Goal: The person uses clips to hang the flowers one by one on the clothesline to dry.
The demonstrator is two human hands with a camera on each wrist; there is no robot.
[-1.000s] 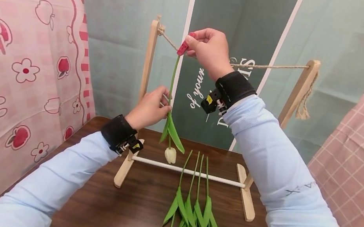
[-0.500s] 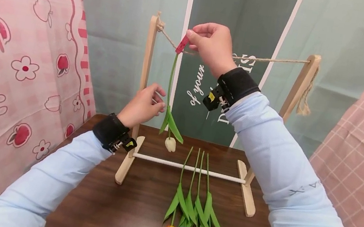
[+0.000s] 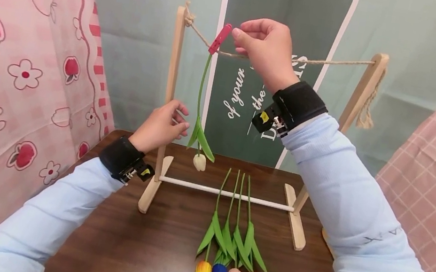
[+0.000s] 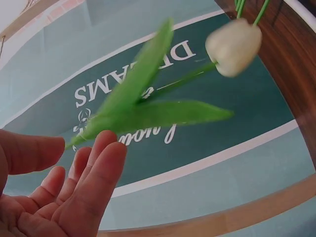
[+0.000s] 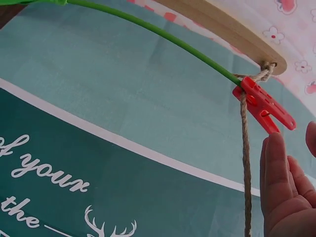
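Head view: a white tulip (image 3: 199,162) hangs bloom-down from a red plastic peg (image 3: 219,39) clipped on twine (image 3: 332,61) strung across a wooden rack (image 3: 170,95). The right hand (image 3: 266,51) is beside the peg, fingers loosely curled. The left hand (image 3: 161,124) is relaxed near the leaves.

Left wrist view: spread fingers (image 4: 94,177) just below smooth green leaves (image 4: 148,106).

Right wrist view: fingertips (image 5: 274,168) just apart from the peg (image 5: 264,106); rough twine (image 5: 245,163).

White tulip (image 3: 199,162) pegged — hands (image 3: 267,48) beside
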